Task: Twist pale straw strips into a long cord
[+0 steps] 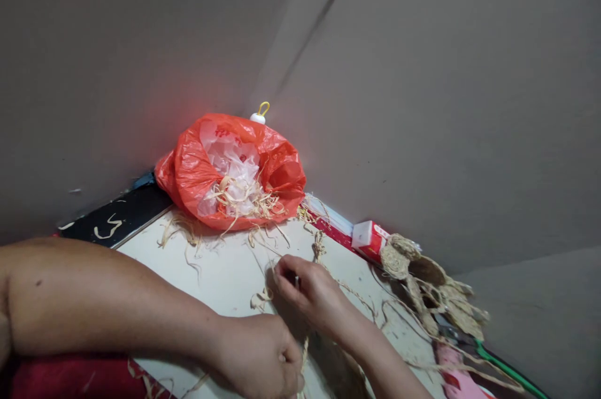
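My left hand (263, 354) is closed in a fist at the bottom of the view, around a braided straw cord (305, 352) that shows beside its fingers. Just above it, my right hand (307, 292) has thumb and forefinger pinched together. A thin straw strand (272, 248) runs up from its fingertips toward an open red plastic bag (190, 167). Inside that bag lie a crumpled white plastic bag (235, 164) and loose straw strips (244, 195). A longer plaited cord (354, 292) trails over the white tabletop (225, 280) right of my right hand.
Grey walls (446, 104) meet behind the table. Along the right edge stand a red-and-white box (369, 241), coiled straw pieces (397, 256), a green-handled tool (507, 369) and a pink item (453, 367). Loose strips lie on a black surface (136, 214) at left.
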`<state>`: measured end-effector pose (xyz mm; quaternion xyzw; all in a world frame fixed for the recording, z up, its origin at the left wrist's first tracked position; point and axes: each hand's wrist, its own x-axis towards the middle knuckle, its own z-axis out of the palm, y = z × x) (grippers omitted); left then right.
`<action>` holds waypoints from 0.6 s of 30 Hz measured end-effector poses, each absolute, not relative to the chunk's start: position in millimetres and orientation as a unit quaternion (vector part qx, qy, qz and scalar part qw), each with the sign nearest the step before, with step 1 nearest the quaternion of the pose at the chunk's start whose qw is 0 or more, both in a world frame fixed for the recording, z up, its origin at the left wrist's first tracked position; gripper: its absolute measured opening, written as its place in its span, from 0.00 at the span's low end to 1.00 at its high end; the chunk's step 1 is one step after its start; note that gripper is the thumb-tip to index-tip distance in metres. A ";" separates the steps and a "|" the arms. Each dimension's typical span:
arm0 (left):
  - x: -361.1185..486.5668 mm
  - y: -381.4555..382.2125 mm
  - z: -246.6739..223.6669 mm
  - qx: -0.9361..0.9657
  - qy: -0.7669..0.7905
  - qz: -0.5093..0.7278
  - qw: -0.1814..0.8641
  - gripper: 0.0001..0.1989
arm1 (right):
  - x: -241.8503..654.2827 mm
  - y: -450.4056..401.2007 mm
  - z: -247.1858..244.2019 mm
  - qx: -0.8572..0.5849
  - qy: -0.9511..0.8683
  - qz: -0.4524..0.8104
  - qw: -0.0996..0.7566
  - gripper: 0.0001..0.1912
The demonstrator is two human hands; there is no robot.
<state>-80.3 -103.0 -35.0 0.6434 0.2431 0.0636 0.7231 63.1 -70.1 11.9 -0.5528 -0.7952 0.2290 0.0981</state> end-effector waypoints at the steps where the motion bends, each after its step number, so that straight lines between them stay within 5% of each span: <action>1: -81.1 -102.6 -32.6 0.650 0.248 0.059 0.716 0.10 | 62.2 -67.9 13.6 -0.554 -0.777 0.261 0.144 0.07; 4: -82.7 -101.5 -26.4 0.663 0.261 0.049 0.700 0.10 | 60.9 -65.5 18.5 -0.551 -0.719 0.340 0.251 0.07; 6: -82.7 -101.2 -25.4 0.667 0.267 0.047 0.694 0.10 | 63.1 -65.7 18.1 -0.543 -0.721 0.351 0.250 0.05; 9: -81.3 -101.5 -28.3 0.669 0.268 0.042 0.692 0.09 | 70.1 -61.8 11.5 -0.551 -0.754 0.287 0.214 0.08; 18: -78.9 -101.7 -38.4 0.693 0.231 0.071 0.680 0.10 | 73.4 2.6 10.2 -0.630 -0.707 0.146 0.287 0.12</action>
